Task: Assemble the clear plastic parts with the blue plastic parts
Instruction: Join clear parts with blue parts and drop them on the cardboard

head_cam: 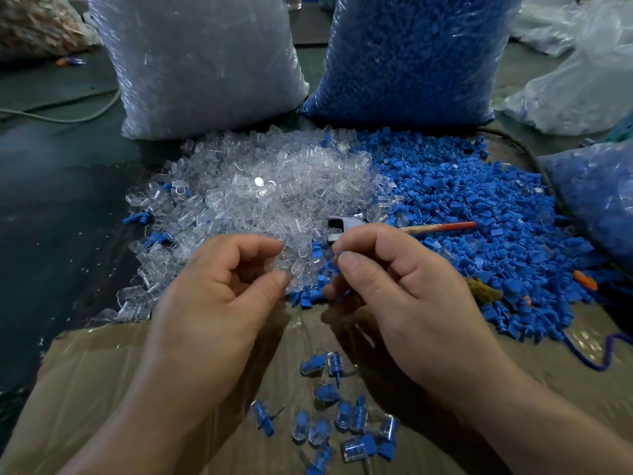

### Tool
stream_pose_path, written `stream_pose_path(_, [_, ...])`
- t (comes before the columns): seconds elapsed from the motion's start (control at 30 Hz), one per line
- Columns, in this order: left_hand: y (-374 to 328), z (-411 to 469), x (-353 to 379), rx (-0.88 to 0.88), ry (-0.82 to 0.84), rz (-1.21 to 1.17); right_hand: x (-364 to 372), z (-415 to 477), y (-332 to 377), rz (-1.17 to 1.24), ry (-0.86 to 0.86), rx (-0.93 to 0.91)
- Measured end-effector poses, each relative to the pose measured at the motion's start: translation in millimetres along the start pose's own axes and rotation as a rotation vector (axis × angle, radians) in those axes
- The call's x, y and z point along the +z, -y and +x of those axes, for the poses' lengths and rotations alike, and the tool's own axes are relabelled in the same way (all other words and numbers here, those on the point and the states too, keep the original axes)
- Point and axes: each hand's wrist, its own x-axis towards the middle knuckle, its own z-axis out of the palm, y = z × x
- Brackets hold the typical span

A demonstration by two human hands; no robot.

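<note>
Head-cam view down onto floor work spot. Heaped side by side just ahead, prob. so each hand reaches its own stock: clear parts pile on left, blue parts pile on right, meeting in the middle. Behind these, standing upright, bag of clear parts and bag of blue parts, refill supply by the look. Nearest the viewer, on cardboard sheet, scattered finished pieces, clear w/ blue inside, dropped within easy reach. Lying across the join of the piles, tool w/ metal head & red-tipped handle, untouched.

At left grip: fingers curled, thumb & forefinger nearly together, pinching what looks like a clear part; blurred, so not certain. At right grip: thumb & forefinger pinched on a blue part, other fingers curled under. Held near each other w/ a gap between, tips facing, above the near edge of the piles. Judged ready to push blue into clear; not yet joined.
</note>
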Motion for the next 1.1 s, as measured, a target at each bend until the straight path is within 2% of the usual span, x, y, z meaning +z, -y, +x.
stream_pose_path(0.1, [0.8,0.2,-1.6,-0.060,-0.021,-0.217,-4.4,0.2,-0.9,0.107,-0.014,0.036])
stream_pose_path(0.3, [0.6,2.5,-1.4,-0.026,-0.034,-0.374,-7.9,5.5,-2.0,0.561,-0.011,0.268])
stream_pose_path(0.4, [-2.9,1.9,-2.4,-0.062,0.042,-0.551,-8.2,6.8,-3.4,0.601,-0.024,0.304])
stream_pose_path(0.43, [-4.8,1.2,-3.3,-0.090,0.069,-0.566,-8.5,6.3,-3.5,0.587,-0.017,0.309])
stream_pose_path(0.53, [-8.5,-1.5,-1.5,-0.124,0.127,-0.418,-8.0,2.5,-0.5,0.471,0.020,0.250])
stream_pose_path(0.63, [-8.6,-4.4,4.5,-0.178,0.117,-0.386,-3.6,-2.4,3.7,0.149,0.020,0.049])
stream_pose_path(0.73, [-9.6,-5.5,9.9,-0.151,0.112,-0.352,1.5,-5.1,5.0,-0.174,0.005,-0.150])
stream_pose_path(0.97, [-14.7,-7.0,11.3,-0.179,0.175,-0.469,1.3,-3.2,4.0,-0.185,-0.059,-0.246])
stream_pose_path(1.1, [-20.9,-8.3,11.8,-0.155,0.195,-0.498,1.0,-2.7,3.4,-0.335,-0.031,-0.362])
